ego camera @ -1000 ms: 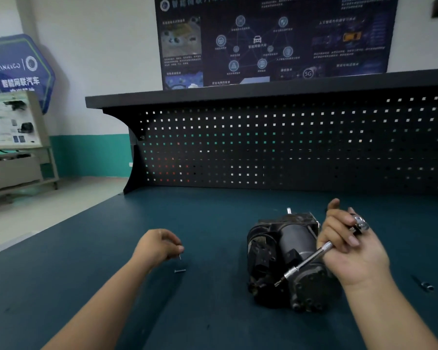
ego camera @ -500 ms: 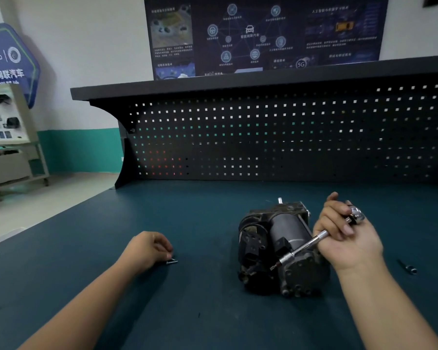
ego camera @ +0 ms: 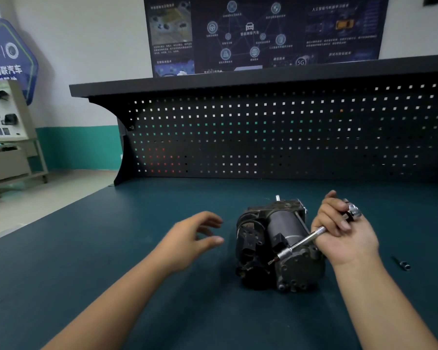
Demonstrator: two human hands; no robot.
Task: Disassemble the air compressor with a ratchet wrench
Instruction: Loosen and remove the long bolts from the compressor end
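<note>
Head view, left hand (ego camera: 187, 236): empty, fingers loosely spread, beside air compressor (ego camera: 283, 223)
Right hand (ego camera: 349, 239): palm-up, fingers curled round ratchet wrench (ego camera: 304, 241)

At 12 o'clock, the dark blue wall poster (ego camera: 263, 34) reads "5G" and "智能网联汽车". At 10 o'clock, the blue hexagonal sign (ego camera: 9, 61) reads "网联汽车". Remaining print is illegible.

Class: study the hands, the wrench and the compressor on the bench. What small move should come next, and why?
Probably set the left hand on the compressor to steady it. That hand is open beside it, not touching, while the right hand grips the wrench with its bit over the compressor's near end, seated on no bolt that I can see.
</note>
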